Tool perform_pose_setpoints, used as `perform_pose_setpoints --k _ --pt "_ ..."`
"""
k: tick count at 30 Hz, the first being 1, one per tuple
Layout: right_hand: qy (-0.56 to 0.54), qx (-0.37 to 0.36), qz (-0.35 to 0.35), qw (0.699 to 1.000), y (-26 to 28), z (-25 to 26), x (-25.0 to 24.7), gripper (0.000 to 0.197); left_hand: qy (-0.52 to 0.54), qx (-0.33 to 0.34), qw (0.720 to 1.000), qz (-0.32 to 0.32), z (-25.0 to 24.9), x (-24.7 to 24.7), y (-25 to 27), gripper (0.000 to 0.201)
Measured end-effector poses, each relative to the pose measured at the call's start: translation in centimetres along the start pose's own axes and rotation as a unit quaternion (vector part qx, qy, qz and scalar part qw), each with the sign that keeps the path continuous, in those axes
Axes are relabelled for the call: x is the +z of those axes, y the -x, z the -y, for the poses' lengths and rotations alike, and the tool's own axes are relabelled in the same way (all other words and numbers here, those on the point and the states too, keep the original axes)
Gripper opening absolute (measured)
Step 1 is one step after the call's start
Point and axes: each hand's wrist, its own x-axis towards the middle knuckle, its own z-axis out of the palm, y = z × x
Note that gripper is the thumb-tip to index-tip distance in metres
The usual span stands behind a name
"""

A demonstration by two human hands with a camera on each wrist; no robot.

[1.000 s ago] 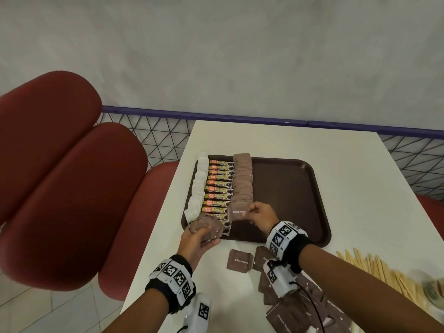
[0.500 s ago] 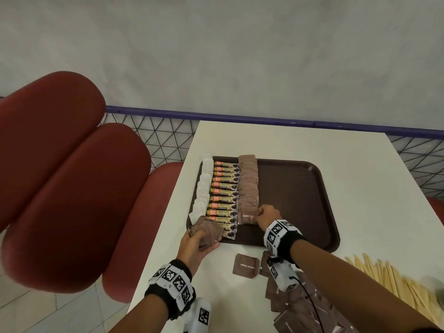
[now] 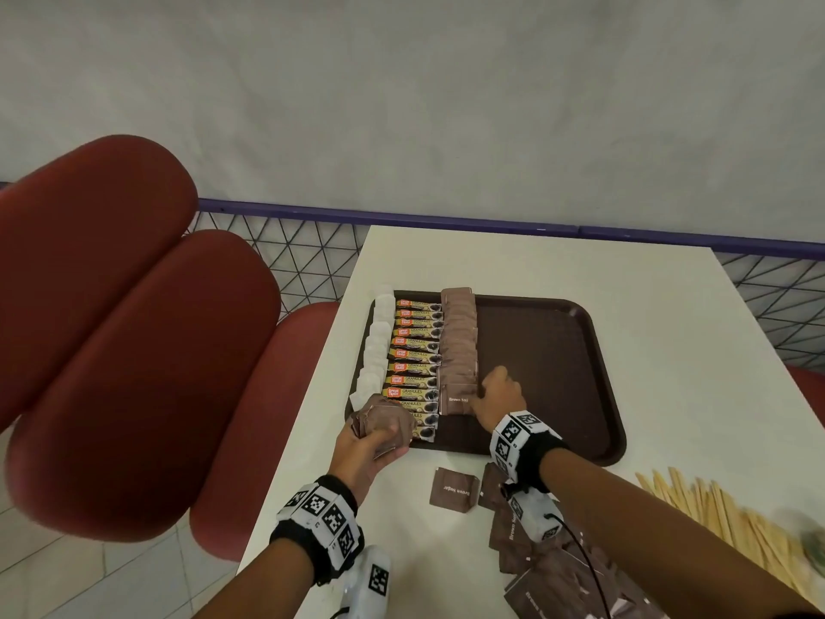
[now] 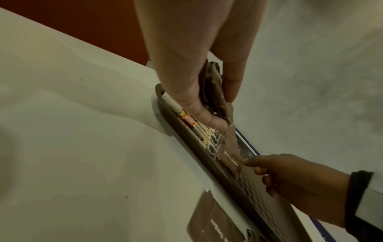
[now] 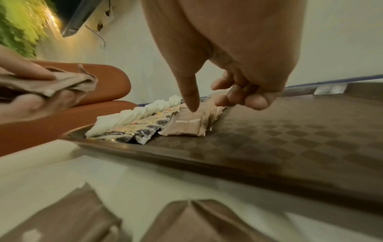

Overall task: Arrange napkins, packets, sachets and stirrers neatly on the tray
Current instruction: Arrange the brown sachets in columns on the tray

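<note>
A dark brown tray (image 3: 612, 395) lies on the white table (image 3: 678, 332). Three columns fill its left side: white napkins (image 3: 377, 346), coffee granule sachets (image 3: 413, 366) and brown sugar packets (image 3: 459, 341). My right hand (image 3: 495, 393) is at the near end of the sugar column. Its straight thumb presses on the nearest packet (image 5: 187, 124), and its other fingers (image 5: 238, 96) curl loosely beside it, holding nothing. Over the tray's near left corner, my left hand (image 3: 370, 444) grips a bundle of brown sugar packets (image 3: 384, 422), also in the left wrist view (image 4: 215, 91).
Loose brown sugar packets (image 3: 454, 490) lie on the table in front of the tray, and a bigger heap (image 3: 562, 578) sits under my right forearm. Wooden stirrers (image 3: 723, 516) lie at the near right. Red padded seats (image 3: 134, 350) stand left of the table. The tray's right half (image 3: 544, 346) is bare.
My right hand carried one brown sugar packet from beside the left hand's bundle to the near end of the column, laid it down and let go of the pinch. The left hand stayed put.
</note>
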Motion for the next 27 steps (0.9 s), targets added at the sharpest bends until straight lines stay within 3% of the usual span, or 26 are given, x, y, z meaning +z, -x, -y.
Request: perform_pose_setpoints --k 3,8,12,16,21,27 --pt "-0.083 -0.063 0.008 0.994 0.9 0.5 -0.2 0.015 -0.001 0.009 1.0 -0.003 0.1 0.2 0.0 0.049" --pt "-0.248 -0.123 0.132 0.952 3.3 1.8 -0.2 0.018 -0.019 0.025 1.0 -0.004 0.4 0.9 0.3 0.049" --pt "-0.281 -0.134 0.213 0.926 4.3 2.1 0.4 0.025 -0.033 0.023 0.999 0.016 0.5 1.4 0.5 0.047" --pt "-0.279 -0.113 0.207 0.931 4.1 1.8 1.5 0.012 -0.046 0.015 0.997 0.06 0.5 1.8 0.9 0.041" --pt "-0.309 -0.081 0.179 0.931 3.4 1.6 1.4 0.023 -0.007 0.011 0.999 0.045 0.5 1.7 0.8 0.037" --pt "-0.304 -0.087 0.219 0.923 3.8 1.4 1.6 0.017 -0.032 0.011 0.998 0.057 0.3 2.1 0.8 0.031"
